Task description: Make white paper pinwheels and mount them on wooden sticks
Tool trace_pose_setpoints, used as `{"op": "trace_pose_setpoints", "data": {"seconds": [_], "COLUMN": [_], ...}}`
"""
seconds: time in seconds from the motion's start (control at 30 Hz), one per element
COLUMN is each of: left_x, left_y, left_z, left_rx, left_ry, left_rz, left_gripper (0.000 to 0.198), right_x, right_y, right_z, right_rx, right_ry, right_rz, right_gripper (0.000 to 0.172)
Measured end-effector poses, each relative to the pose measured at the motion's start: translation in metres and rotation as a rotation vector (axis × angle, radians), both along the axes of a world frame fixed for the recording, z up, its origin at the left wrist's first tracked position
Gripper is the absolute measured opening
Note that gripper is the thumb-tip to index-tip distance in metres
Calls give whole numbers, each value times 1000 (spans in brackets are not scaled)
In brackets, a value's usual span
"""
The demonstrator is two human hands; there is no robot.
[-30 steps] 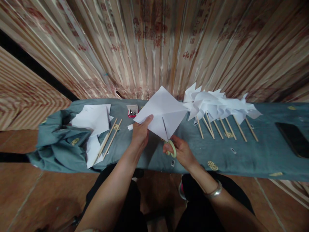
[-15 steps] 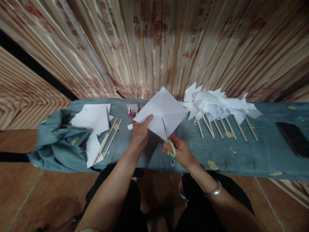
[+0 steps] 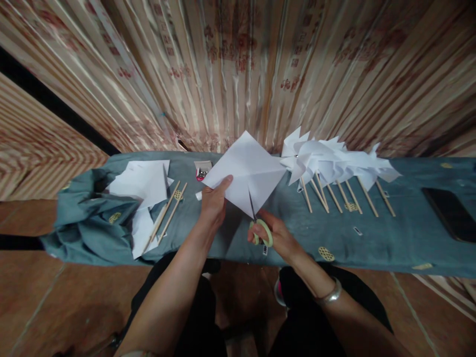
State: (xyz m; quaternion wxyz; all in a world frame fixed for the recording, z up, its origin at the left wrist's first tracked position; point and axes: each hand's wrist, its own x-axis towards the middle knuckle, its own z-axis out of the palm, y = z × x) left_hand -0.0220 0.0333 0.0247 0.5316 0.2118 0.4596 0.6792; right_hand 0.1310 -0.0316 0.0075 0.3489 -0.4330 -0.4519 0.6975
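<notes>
A square white paper sheet (image 3: 243, 166), turned corner-down, is gripped at its left edge by my left hand (image 3: 215, 201), thumb on top. My right hand (image 3: 273, 232) is closed round the green handles of a pair of scissors (image 3: 265, 232). The blades stand at a slit running up from the sheet's bottom corner. Just right of the sheet lie several white paper pinwheels (image 3: 330, 158) on wooden sticks. A small red and white box (image 3: 203, 170) of shiny metal pieces sits behind my left hand.
White paper sheets (image 3: 143, 183) and loose wooden sticks (image 3: 173, 213) lie at the left of the cloth-covered table (image 3: 386, 248). A dark phone (image 3: 451, 213) rests at the far right. A pleated curtain (image 3: 238, 74) hangs behind the table.
The paper and my left hand have shifted slightly left. The scissor handles have turned and sit slightly lower, with more of the blades showing below the sheet's corner.
</notes>
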Motion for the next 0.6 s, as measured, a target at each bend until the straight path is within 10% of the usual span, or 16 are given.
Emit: {"op": "trace_pose_setpoints", "data": {"seconds": [0.37,0.6], "left_x": [-27,-24], "left_y": [9,-1], "left_z": [15,7], "left_rx": [100,-10], "left_ry": [5,79], "left_rz": [77,-135], "left_gripper": [37,31], "right_x": [65,87], "right_y": [8,25], "right_z": [15,16], "right_rx": [22,201], "right_ry": [-149,-138], "right_rz": [212,-381], "right_gripper": [47,49]}}
